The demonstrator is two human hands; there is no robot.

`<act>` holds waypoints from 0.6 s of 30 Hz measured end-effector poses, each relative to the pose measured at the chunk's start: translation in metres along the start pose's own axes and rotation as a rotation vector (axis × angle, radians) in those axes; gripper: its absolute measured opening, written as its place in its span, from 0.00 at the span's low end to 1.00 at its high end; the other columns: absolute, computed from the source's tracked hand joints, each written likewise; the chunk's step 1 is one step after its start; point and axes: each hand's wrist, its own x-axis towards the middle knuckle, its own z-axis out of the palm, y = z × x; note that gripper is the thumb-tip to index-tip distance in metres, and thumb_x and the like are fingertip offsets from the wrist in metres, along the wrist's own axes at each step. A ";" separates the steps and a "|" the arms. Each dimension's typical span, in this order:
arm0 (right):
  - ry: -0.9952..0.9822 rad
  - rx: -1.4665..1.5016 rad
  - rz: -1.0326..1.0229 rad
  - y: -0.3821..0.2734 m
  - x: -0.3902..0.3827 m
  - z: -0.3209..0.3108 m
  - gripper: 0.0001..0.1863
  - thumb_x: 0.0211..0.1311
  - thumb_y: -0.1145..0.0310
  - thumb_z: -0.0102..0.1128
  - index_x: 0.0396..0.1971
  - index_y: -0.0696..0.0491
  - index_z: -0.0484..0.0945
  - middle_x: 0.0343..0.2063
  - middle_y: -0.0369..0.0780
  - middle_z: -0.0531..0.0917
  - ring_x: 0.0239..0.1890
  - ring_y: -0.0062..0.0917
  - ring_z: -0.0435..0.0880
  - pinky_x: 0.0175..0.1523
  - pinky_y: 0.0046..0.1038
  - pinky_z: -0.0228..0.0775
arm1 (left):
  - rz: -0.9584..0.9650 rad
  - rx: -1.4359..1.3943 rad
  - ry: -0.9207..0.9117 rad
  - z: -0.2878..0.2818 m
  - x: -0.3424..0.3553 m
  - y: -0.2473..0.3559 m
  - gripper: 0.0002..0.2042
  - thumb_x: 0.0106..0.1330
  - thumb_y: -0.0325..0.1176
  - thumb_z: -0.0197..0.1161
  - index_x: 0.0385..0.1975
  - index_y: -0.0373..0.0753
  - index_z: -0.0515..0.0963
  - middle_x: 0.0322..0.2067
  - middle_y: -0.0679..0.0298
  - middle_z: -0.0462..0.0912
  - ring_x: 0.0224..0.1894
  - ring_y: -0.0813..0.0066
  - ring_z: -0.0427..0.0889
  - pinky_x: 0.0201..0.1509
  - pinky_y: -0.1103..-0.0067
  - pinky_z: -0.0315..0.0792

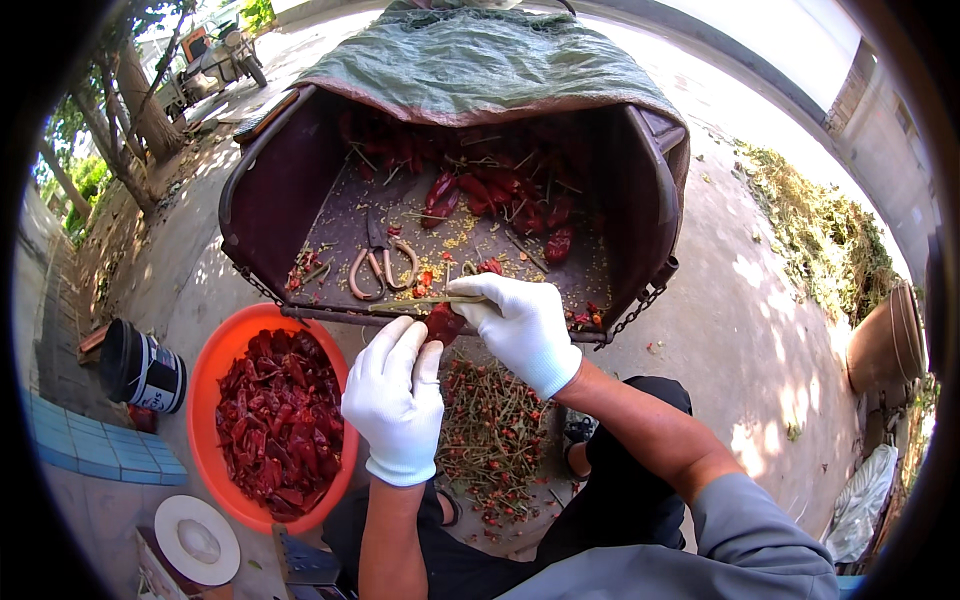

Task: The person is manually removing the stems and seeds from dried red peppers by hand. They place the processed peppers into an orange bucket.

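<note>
Both my hands wear white knit gloves and meet in front of a dark metal cart bed (pixel 330 215). Between the fingers of my left hand (pixel 395 410) is a dark red dried chili pepper (pixel 443 323). My right hand (pixel 525 325) touches the pepper's upper end and pinches a thin, pale tan stick (pixel 420 302) lying across it; whether this is a stem or a tool I cannot tell. Behind the hands, scissors (pixel 372 270) with pinkish handles lie on the bed among scattered yellow seeds. More whole red peppers (pixel 495 190) are heaped deeper inside.
An orange basin (pixel 205 400) full of red pepper pieces stands at left. Cut stems (pixel 490 440) are piled on the ground between my feet. A green woven sheet (pixel 480 60) covers the cart's far part. A black bucket (pixel 135 365) and a chain (pixel 635 312) are nearby.
</note>
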 end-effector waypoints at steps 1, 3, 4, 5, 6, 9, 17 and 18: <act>0.012 -0.041 -0.030 -0.001 0.001 0.000 0.12 0.58 0.74 0.69 0.43 0.55 0.85 0.34 0.43 0.88 0.31 0.28 0.89 0.38 0.25 0.80 | -0.001 0.021 -0.045 0.001 0.001 -0.002 0.19 0.55 0.28 0.74 0.47 0.33 0.80 0.42 0.55 0.85 0.41 0.59 0.85 0.47 0.70 0.79; -0.029 -0.089 -0.068 -0.003 -0.002 0.001 0.11 0.59 0.71 0.67 0.42 0.52 0.85 0.32 0.43 0.87 0.32 0.33 0.88 0.38 0.28 0.79 | -0.064 0.095 -0.107 0.004 0.002 0.002 0.21 0.55 0.33 0.74 0.48 0.34 0.80 0.41 0.54 0.85 0.40 0.57 0.85 0.45 0.69 0.79; -0.050 -0.113 -0.087 -0.005 -0.005 0.002 0.11 0.59 0.70 0.65 0.42 0.51 0.84 0.31 0.43 0.87 0.32 0.35 0.88 0.37 0.29 0.79 | -0.096 0.132 -0.138 0.004 0.002 0.004 0.21 0.55 0.35 0.73 0.49 0.34 0.80 0.40 0.54 0.85 0.40 0.56 0.84 0.45 0.68 0.79; -0.091 -0.151 -0.085 -0.009 -0.008 0.003 0.11 0.59 0.68 0.65 0.41 0.51 0.84 0.30 0.42 0.86 0.31 0.36 0.87 0.36 0.30 0.78 | -0.097 0.139 -0.190 0.006 -0.002 0.002 0.22 0.56 0.39 0.72 0.48 0.34 0.79 0.38 0.54 0.84 0.39 0.53 0.84 0.42 0.67 0.78; -0.058 -0.137 -0.154 -0.006 -0.010 0.010 0.10 0.59 0.66 0.65 0.40 0.50 0.84 0.29 0.41 0.86 0.30 0.35 0.87 0.35 0.31 0.78 | -0.136 0.131 -0.251 0.006 -0.001 0.006 0.18 0.57 0.37 0.71 0.44 0.34 0.79 0.35 0.54 0.83 0.37 0.53 0.83 0.40 0.66 0.77; -0.171 -0.232 -0.149 -0.015 -0.011 0.009 0.10 0.57 0.72 0.67 0.40 0.53 0.85 0.29 0.43 0.87 0.30 0.35 0.88 0.37 0.29 0.80 | -0.212 0.166 -0.337 0.012 -0.009 -0.001 0.14 0.59 0.40 0.70 0.37 0.37 0.78 0.34 0.59 0.83 0.36 0.58 0.84 0.37 0.66 0.77; -0.188 0.327 0.305 -0.009 -0.004 0.005 0.08 0.65 0.70 0.64 0.39 0.57 0.82 0.26 0.40 0.86 0.25 0.23 0.86 0.31 0.26 0.78 | -0.131 -0.009 -0.336 0.003 -0.002 -0.004 0.08 0.61 0.35 0.68 0.35 0.39 0.79 0.28 0.56 0.84 0.30 0.53 0.83 0.32 0.64 0.76; -0.241 0.496 0.495 -0.011 -0.002 0.004 0.08 0.67 0.70 0.63 0.40 0.58 0.82 0.26 0.38 0.86 0.24 0.19 0.85 0.31 0.25 0.78 | -0.113 -0.046 -0.318 0.003 -0.003 -0.007 0.08 0.62 0.34 0.67 0.36 0.38 0.80 0.28 0.56 0.84 0.29 0.55 0.83 0.31 0.66 0.76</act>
